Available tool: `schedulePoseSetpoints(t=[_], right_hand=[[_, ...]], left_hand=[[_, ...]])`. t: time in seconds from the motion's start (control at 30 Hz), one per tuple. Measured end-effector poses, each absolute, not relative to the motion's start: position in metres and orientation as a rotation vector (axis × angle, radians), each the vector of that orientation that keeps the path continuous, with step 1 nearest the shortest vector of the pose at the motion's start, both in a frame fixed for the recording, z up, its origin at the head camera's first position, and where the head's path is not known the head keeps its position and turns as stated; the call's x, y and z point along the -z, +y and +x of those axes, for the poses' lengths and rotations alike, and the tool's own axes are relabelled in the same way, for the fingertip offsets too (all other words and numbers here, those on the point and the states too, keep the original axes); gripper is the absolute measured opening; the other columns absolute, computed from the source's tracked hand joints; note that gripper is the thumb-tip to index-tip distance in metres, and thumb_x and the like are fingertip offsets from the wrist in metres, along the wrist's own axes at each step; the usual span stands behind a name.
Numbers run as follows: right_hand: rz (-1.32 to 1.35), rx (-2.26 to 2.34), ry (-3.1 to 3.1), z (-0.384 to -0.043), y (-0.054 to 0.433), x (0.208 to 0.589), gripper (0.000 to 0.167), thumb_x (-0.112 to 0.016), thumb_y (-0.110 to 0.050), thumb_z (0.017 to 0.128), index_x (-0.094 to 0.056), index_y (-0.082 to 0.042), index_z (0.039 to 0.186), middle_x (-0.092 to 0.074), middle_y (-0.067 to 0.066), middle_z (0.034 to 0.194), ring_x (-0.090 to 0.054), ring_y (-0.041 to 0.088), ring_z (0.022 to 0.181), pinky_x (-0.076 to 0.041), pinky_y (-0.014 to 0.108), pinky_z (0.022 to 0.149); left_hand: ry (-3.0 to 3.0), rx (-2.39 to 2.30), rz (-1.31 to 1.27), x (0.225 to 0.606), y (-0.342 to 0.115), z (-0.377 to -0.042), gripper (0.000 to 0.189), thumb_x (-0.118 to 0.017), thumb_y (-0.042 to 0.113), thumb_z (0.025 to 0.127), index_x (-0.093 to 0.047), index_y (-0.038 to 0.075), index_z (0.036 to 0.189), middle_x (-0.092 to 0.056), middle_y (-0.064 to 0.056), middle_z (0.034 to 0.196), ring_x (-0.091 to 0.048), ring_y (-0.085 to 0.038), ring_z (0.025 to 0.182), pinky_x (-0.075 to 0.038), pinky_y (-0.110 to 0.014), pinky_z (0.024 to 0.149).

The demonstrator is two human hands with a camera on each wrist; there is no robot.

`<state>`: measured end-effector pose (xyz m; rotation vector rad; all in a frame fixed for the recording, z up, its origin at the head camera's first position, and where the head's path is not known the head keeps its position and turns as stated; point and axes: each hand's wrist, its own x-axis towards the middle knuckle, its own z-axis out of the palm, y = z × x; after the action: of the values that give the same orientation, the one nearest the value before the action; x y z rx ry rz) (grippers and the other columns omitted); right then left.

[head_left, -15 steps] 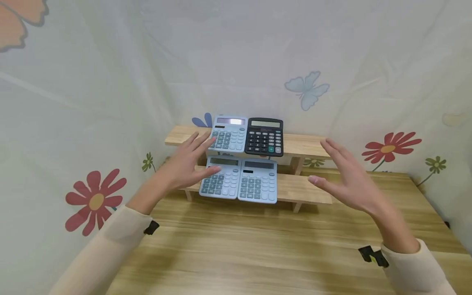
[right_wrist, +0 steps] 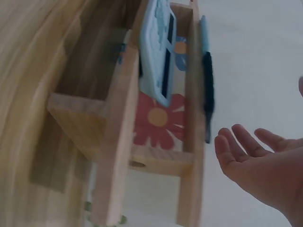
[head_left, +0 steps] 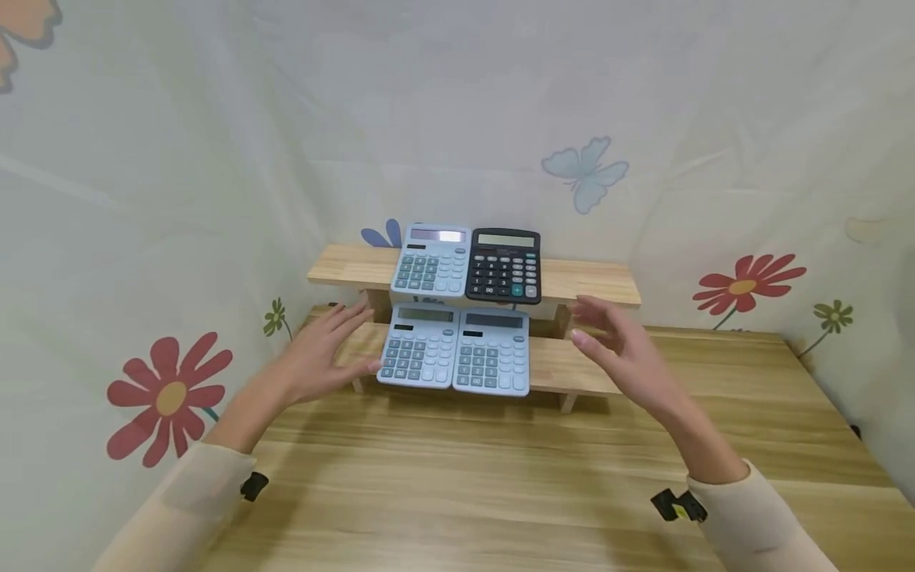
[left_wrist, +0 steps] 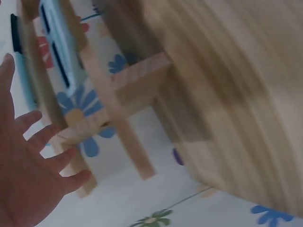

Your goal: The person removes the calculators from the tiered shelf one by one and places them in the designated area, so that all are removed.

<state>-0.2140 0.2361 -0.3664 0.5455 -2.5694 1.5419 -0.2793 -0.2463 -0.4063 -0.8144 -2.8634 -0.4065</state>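
Observation:
Three light blue calculators and a black one sit on a two-step wooden shelf. On the upper step, a blue calculator stands left of the black calculator. Below them, a second blue calculator and a third blue calculator rest side by side. My left hand hovers by the left end of the lower step, fingers spread and holding nothing. To the right of the calculators, my right hand is held up with relaxed fingers, also holding nothing. In the right wrist view that hand appears apart from the shelf.
The shelf stands on a wood-grain table. Behind and at the sides hangs a pale curtain printed with flowers and butterflies. Dark straps with small devices sit near both sleeves.
Both hands have come down and back from the shelf; the left has drawn away from the left calculators, and the right has shifted left. The calculators stay in place on the shelf.

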Motion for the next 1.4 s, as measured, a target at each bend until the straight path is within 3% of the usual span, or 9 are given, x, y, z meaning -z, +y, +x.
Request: schedulePoseSetpoints(t=[0.27,0.5,0.77,1.03,1.4], right_hand=[[0.376,-1.961,-2.358,-0.244,0.223,0.389,0.060,-0.054,-0.046,0.111,-0.053,0.001,0.148,-0.063,0.015,0.141,-0.059,0.031,0.133,-0.048,0.040,0.113],[0.272,-2.095,-2.297,-0.265,0.211,0.396,0.064,-0.057,-0.046,0.110,-0.054,0.007,0.146,-0.060,0.027,0.144,-0.058,0.037,0.135,-0.049,0.042,0.114],[0.197,-2.214,-2.270,-0.281,0.198,0.399,0.058,-0.055,-0.041,0.112,-0.054,0.006,0.146,-0.060,0.027,0.144,-0.059,0.036,0.135,-0.050,0.040,0.112],[0.103,-2.282,-2.285,-0.290,0.183,0.398,0.052,-0.055,-0.037,0.112,-0.059,0.006,0.141,-0.065,0.025,0.139,-0.063,0.035,0.131,-0.052,0.041,0.110],[-0.015,-2.280,-2.240,-0.294,0.172,0.397,0.042,-0.053,-0.028,0.114,-0.062,0.007,0.136,-0.072,0.023,0.129,-0.073,0.028,0.115,-0.056,0.041,0.104]], left_hand=[[-2.883,0.371,-0.788,0.434,-0.264,-0.286,0.081,-0.065,0.056,0.102,-0.038,0.013,0.165,-0.033,-0.015,0.171,-0.022,-0.050,0.156,-0.017,-0.080,0.117],[-2.962,0.325,-0.752,0.447,-0.263,-0.299,0.079,-0.061,0.063,0.102,-0.040,0.022,0.166,-0.028,-0.012,0.173,-0.017,-0.047,0.159,-0.009,-0.081,0.119],[-2.987,0.315,-0.728,0.453,-0.265,-0.307,0.082,-0.054,0.074,0.099,-0.041,0.028,0.165,-0.027,-0.012,0.174,-0.018,-0.046,0.159,-0.002,-0.076,0.122],[-2.943,0.307,-0.816,0.454,-0.264,-0.307,0.077,-0.065,0.062,0.100,-0.047,0.020,0.162,-0.034,-0.018,0.169,-0.027,-0.050,0.154,-0.015,-0.073,0.123],[-2.876,0.407,-0.883,0.458,-0.262,-0.310,0.075,-0.070,0.056,0.099,-0.052,0.014,0.158,-0.041,-0.025,0.163,-0.031,-0.054,0.149,-0.022,-0.076,0.118]])
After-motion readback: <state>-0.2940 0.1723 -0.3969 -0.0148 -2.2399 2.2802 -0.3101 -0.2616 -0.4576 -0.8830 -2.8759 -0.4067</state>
